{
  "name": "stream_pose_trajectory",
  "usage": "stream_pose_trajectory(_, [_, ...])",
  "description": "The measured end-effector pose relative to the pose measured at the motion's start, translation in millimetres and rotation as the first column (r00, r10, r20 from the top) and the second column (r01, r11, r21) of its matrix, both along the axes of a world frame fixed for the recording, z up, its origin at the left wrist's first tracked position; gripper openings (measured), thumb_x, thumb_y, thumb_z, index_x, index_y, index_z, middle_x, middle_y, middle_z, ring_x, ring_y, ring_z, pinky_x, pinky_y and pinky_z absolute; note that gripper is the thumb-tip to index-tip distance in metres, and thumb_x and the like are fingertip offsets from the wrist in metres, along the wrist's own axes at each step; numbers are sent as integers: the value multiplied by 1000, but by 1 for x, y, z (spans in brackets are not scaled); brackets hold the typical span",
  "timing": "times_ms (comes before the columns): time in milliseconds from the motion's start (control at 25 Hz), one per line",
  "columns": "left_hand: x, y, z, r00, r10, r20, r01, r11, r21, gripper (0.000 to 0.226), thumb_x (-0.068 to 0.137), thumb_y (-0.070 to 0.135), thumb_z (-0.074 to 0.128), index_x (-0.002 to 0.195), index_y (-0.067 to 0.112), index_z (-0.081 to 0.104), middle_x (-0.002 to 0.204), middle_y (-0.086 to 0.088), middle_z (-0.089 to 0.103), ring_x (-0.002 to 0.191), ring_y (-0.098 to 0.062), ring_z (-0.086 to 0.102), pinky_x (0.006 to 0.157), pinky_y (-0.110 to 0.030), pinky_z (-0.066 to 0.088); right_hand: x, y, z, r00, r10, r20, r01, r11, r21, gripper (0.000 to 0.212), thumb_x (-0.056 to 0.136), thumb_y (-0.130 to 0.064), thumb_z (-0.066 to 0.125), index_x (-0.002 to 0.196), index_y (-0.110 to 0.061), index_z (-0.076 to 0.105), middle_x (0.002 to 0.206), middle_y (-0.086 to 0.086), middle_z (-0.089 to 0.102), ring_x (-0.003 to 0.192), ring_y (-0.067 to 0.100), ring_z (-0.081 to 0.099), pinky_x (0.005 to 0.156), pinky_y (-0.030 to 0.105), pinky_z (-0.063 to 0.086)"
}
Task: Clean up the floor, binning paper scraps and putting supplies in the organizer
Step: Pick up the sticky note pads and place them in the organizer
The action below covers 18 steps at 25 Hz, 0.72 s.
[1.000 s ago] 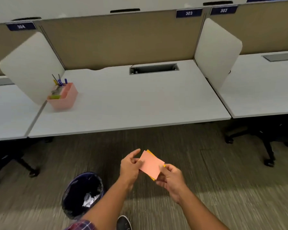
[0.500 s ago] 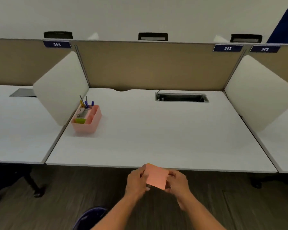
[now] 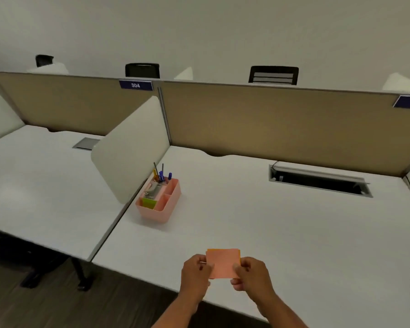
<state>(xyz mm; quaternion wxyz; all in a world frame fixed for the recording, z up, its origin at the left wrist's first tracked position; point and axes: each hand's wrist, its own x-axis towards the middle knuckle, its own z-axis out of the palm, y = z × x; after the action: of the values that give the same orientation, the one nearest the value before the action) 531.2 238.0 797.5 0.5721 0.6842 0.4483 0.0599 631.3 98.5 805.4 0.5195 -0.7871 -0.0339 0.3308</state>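
A stack of pink and orange sticky notes (image 3: 223,262) is held flat between both hands above the front part of the white desk (image 3: 270,233). My left hand (image 3: 195,273) pinches its left edge and my right hand (image 3: 252,275) pinches its right edge. The pink organizer (image 3: 160,209) stands on the desk farther back and to the left, beside the white side divider. It holds pens upright at its far end, a stapler and a green pad.
A white side divider (image 3: 130,147) separates this desk from the neighbouring desk (image 3: 45,197) on the left. A tan back partition (image 3: 282,124) closes the far side. An open cable slot (image 3: 317,182) sits at the desk's back right. Dark floor (image 3: 57,299) shows lower left.
The view has risen from the floor and bin to the desk and swung left. Both hands carried the sticky notes forward over the desk edge; the organizer is now closer.
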Motion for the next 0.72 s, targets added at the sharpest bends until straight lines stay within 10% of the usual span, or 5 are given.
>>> stream_pose_trajectory(480, [64,184,5,991,134,-28,-127,977,172,11,90,23,73,82,16,70,81,-6,72,82,-30,70,79,-50,60,104,201,33,774,513,371,-452,858,-243,16,95,-16,54,88,-14,69,79,2,71,64,17,71,65,37,62])
stream_pose_trajectory(720, [66,294,8,992,126,28,-128,921,369,43,93,25,75,135,25,64,115,0,70,104,-22,68,84,-30,58,91,322,55,578,631,517,-481,776,-408,19,103,-24,51,101,-16,69,97,6,74,83,21,67,74,33,56])
